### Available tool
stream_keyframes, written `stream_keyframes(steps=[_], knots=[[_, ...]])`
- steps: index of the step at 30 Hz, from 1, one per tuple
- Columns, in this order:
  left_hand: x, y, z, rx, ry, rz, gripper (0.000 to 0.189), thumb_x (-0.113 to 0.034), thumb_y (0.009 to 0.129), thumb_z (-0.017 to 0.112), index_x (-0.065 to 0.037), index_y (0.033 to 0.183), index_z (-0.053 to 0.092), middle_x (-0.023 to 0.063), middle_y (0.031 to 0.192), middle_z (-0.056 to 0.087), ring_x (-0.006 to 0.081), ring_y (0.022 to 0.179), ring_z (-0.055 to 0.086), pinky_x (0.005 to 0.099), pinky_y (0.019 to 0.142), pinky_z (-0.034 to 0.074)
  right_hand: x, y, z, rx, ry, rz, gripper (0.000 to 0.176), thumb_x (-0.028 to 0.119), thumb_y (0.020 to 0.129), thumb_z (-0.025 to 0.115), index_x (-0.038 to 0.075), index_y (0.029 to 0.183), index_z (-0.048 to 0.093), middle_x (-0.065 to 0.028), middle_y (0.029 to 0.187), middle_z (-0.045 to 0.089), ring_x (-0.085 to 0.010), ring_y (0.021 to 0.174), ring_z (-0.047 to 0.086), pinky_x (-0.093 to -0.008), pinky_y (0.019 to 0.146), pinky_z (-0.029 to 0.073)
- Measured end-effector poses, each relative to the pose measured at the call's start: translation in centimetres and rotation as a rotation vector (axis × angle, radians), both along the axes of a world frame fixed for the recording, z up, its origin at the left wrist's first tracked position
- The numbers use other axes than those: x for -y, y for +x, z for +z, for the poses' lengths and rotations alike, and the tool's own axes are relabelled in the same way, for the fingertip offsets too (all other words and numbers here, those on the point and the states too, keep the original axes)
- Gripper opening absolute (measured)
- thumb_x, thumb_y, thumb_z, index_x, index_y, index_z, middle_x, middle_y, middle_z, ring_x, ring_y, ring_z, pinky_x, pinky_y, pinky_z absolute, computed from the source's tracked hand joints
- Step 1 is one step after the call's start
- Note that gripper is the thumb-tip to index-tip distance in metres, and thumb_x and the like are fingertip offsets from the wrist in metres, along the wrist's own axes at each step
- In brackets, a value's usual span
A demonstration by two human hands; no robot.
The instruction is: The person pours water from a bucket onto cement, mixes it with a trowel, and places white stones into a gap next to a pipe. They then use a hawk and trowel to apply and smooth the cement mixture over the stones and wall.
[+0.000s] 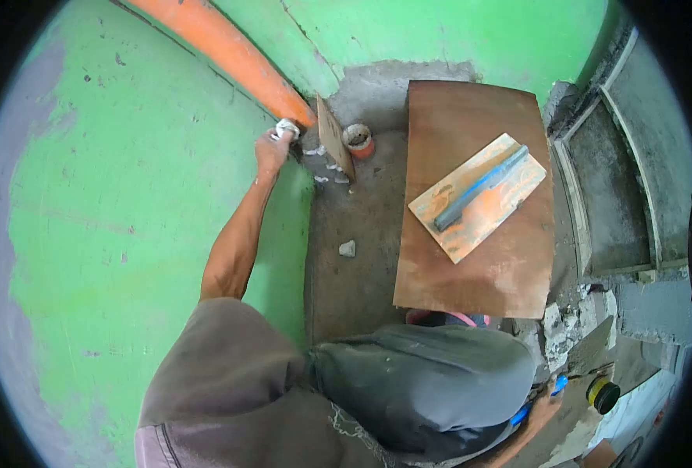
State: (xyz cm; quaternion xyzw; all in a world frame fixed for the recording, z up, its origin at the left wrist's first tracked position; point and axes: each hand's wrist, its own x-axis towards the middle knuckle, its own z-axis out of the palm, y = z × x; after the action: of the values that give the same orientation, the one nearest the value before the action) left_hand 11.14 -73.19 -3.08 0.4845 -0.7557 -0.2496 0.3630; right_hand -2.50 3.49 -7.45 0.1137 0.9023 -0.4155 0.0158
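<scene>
The white lump (pixel 287 127), putty or a wad, I cannot tell which, sits at about 11 o'clock in the view. It is pressed where the lower end of the orange pipe (pixel 237 58) meets the foot of the green wall (pixel 127 195). The person's left hand (pixel 272 148) is curled closed around the lump, fingers wrapped tight and knuckles toward the camera, with the arm stretched out straight from the shoulder. I cannot find the right hand; it seems hidden past the bent knee.

I judge the work at the pipe's foot to be under way but not finished. A few white dabs (pixel 322 168) already lie on the concrete floor (pixel 354 288) just at 4 o'clock of the hand, yet the lump has not left the grip.

Beside the dabs at 3 o'clock, a small wooden offcut (pixel 334 136) leans on edge. A small orange cup (pixel 358 140) stands just beyond it. Further toward 2 o'clock, a plywood sheet (pixel 479 257) lies flat and carries a plastering trowel (pixel 479 191) with a blue handle, untouched. A stone chip (pixel 347 249) lies at centre. Rubble (pixel 564 327) and a yellow-and-black roll (pixel 603 394) lie at 4 o'clock.
</scene>
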Motion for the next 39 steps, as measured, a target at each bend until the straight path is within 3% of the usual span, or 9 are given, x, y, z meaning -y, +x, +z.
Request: stream_keyframes(steps=[1, 4, 6, 11, 20, 27, 33, 35, 39], knots=[[-1.0, -0.7, 1.3, 0.146, -0.206, -0.062, 0.034, -0.028, 0.079, 0.073, 0.004, 0.09, 0.067, 0.0161, 0.08, 0.069, 0.0252, 0.069, 0.067, 0.0383, 0.063, 0.051, 0.3, 0.3, 0.1, 0.045, -0.061, -0.004, 0.037, 0.038, 0.094, 0.06, 0.002, 0.085, 0.052, -0.0008, 0.063, 0.048, -0.0108, 0.057, 0.041, -0.0274, 0.051, 0.035], [-1.7, -6.0, 5.4, 0.429, -0.354, -0.305, 0.038, -0.031, 0.077, 0.074, 0.003, 0.095, 0.067, 0.0242, 0.089, 0.068, 0.0394, 0.083, 0.066, 0.0425, 0.071, 0.051, -0.6, -0.3, -1.6, 0.156, -0.184, -0.006, 0.032, 0.034, 0.096, 0.058, 0.004, 0.087, 0.052, 0.0004, 0.064, 0.046, -0.0091, 0.05, 0.041, -0.0256, 0.046, 0.033], [1.1, -10.1, 8.0, 0.779, -0.357, -0.348, 0.039, -0.033, 0.078, 0.074, 0.002, 0.095, 0.068, 0.0252, 0.093, 0.067, 0.0406, 0.087, 0.065, 0.0453, 0.074, 0.051, -1.3, -1.2, -3.2, 0.128, -0.205, 0.02, 0.031, 0.033, 0.096, 0.058, 0.004, 0.088, 0.052, 0.0, 0.063, 0.046, -0.0092, 0.049, 0.04, -0.0261, 0.044, 0.033], [7.4, -16.5, 8.4, 1.189, -0.331, -0.295, 0.036, -0.03, 0.079, 0.072, 0.0, 0.099, 0.069, 0.0238, 0.104, 0.066, 0.0391, 0.098, 0.065, 0.0454, 0.081, 0.053, 0.9, -0.4, -2.7, 0.143, -0.243, 0.016, 0.031, 0.034, 0.096, 0.058, 0.004, 0.089, 0.052, 0.0012, 0.063, 0.045, -0.0086, 0.052, 0.041, -0.0255, 0.046, 0.034], [6.9, -17.3, 5.9, 1.419, -0.554, -0.209, 0.025, -0.015, 0.089, 0.052, -0.007, 0.105, 0.07, 0.0147, 0.112, 0.067, 0.0303, 0.104, 0.065, 0.0413, 0.083, 0.055, 0.1, 2.2, -4.1, 0.261, -0.317, -0.058, 0.032, 0.035, 0.095, 0.061, 0.006, 0.086, 0.051, 0.0028, 0.066, 0.046, -0.0072, 0.056, 0.04, -0.0226, 0.051, 0.032], [10.3, -16.5, 2.9, 1.591, -1.052, -0.412, 0.014, -0.014, 0.087, 0.056, -0.011, 0.095, 0.068, 0.0115, 0.094, 0.07, 0.0271, 0.093, 0.069, 0.0384, 0.078, 0.056, -0.7, 2.5, -5.4, 0.216, -0.144, -0.004, 0.034, 0.035, 0.095, 0.06, 0.001, 0.1, 0.055, 0.0017, 0.071, 0.049, -0.0076, 0.059, 0.042, -0.0233, 0.052, 0.033], [12.3, -17.6, 5.8, 1.639, -0.794, -0.608, 0.016, -0.014, 0.081, 0.062, -0.01, 0.096, 0.067, 0.0135, 0.096, 0.07, 0.0289, 0.09, 0.069, 0.0407, 0.076, 0.056, 1.3, 1.8, -4.2, 0.374, -0.228, -0.022, 0.035, 0.033, 0.096, 0.058, 0.0, 0.107, 0.055, 0.0016, 0.072, 0.049, -0.0073, 0.061, 0.042, -0.0232, 0.053, 0.033], [12.2, -16.6, 5.1, 1.682, -0.796, -0.463, 0.015, -0.014, 0.085, 0.058, -0.009, 0.095, 0.067, 0.0141, 0.099, 0.07, 0.0303, 0.095, 0.068, 0.0414, 0.079, 0.056, 1.3, 1.9, -5.2, 0.341, -0.23, -0.011, 0.033, 0.033, 0.097, 0.057, 0.001, 0.104, 0.055, 0.002, 0.07, 0.048, -0.0068, 0.059, 0.042, -0.023, 0.051, 0.033], [11.3, -16.2, 4.7, 1.77, -0.853, -0.526, 0.02, -0.015, 0.09, 0.052, -0.01, 0.097, 0.069, 0.0121, 0.102, 0.07, 0.028, 0.096, 0.069, 0.04, 0.08, 0.056, 0.8, 2.0, -5.1, 0.359, -0.237, -0.006, 0.03, 0.033, 0.097, 0.057, 0.003, 0.1, 0.054, 0.0023, 0.069, 0.049, -0.0066, 0.059, 0.043, -0.0228, 0.05, 0.033]])
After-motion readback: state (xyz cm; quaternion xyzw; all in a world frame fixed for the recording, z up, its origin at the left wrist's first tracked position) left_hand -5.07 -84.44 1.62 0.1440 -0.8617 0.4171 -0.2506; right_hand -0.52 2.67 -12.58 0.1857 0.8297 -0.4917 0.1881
